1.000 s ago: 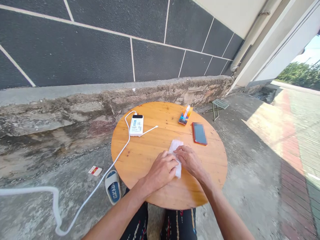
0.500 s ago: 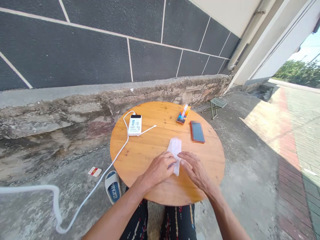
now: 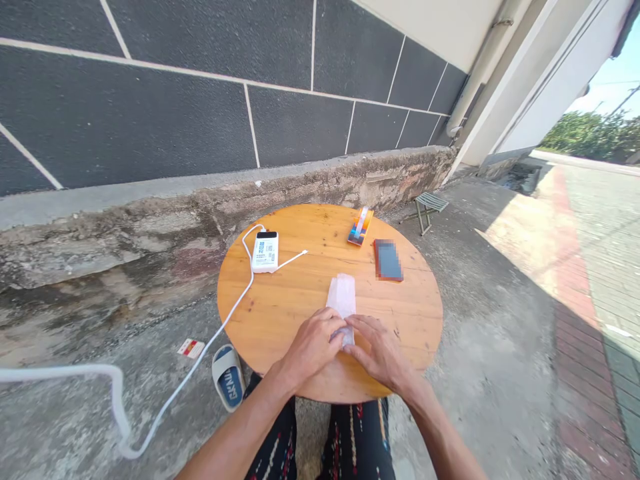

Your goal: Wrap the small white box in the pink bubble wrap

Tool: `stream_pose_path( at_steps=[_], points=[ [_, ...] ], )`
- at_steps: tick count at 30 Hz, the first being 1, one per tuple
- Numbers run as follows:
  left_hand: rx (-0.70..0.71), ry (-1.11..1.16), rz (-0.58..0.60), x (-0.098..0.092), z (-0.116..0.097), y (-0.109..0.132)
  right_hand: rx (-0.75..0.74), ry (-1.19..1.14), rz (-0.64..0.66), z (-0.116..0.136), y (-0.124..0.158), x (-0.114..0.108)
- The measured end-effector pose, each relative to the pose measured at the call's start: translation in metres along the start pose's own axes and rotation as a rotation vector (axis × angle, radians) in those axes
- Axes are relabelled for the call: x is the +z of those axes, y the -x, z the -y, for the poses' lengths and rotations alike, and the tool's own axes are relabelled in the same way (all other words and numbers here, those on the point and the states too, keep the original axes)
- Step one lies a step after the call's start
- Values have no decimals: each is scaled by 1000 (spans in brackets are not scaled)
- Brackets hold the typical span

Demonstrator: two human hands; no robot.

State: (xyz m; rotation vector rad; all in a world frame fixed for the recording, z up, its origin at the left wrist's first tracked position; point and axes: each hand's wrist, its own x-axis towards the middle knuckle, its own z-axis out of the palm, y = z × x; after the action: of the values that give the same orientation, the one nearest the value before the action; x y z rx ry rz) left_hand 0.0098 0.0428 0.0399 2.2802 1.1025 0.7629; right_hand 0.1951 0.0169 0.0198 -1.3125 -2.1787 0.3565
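A folded white tissue (image 3: 342, 293) lies lengthwise on the round wooden table, close to its front edge. My left hand (image 3: 316, 339) is closed on the tissue's near left part, its curled fingers covering some of it. From the other side my right hand (image 3: 376, 347) holds the tissue's right edge, fingertips above and thumb nearer to me. The fingertips of both hands almost meet over the tissue, and what lies beneath them is hidden.
A white power bank (image 3: 265, 253) with a white cable (image 3: 239, 303) lies on the table's left. Toward the back right are an orange and blue box (image 3: 360, 228) and a phone (image 3: 389, 260). Beyond the round table (image 3: 295, 293) stand a folding stool (image 3: 427, 205) and a wall.
My right hand has moved left onto the tissue's edge and now touches it. My left hand stays on the tissue. The whole view has shifted slightly.
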Motion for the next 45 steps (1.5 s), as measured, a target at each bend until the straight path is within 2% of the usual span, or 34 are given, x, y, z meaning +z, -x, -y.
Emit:
stream_pose_path(
  at_steps=[9,20,23,26,28,33,39,45],
  points=[
    [-33,31,-55,-1,6,-5,-12,67,0,8,0,2],
    [-54,191,-25,-9,13,-12,-24,65,43,-1,-10,-6],
    [-115,301,10,-12,19,-12,-39,65,51,-3,-11,-7],
    [-223,352,-71,-11,30,-18,-77,87,54,-4,-12,-7],
    [-285,280,-100,-9,37,-25,-87,102,61,-4,-12,-7],
    [-443,30,-39,-2,42,-44,-71,103,85,-2,-11,-8],
    [-479,-36,39,5,41,-52,-48,96,91,-2,-10,-8],
    [-475,-113,79,2,42,-52,-102,117,53,-1,-12,-9]
  ],
)
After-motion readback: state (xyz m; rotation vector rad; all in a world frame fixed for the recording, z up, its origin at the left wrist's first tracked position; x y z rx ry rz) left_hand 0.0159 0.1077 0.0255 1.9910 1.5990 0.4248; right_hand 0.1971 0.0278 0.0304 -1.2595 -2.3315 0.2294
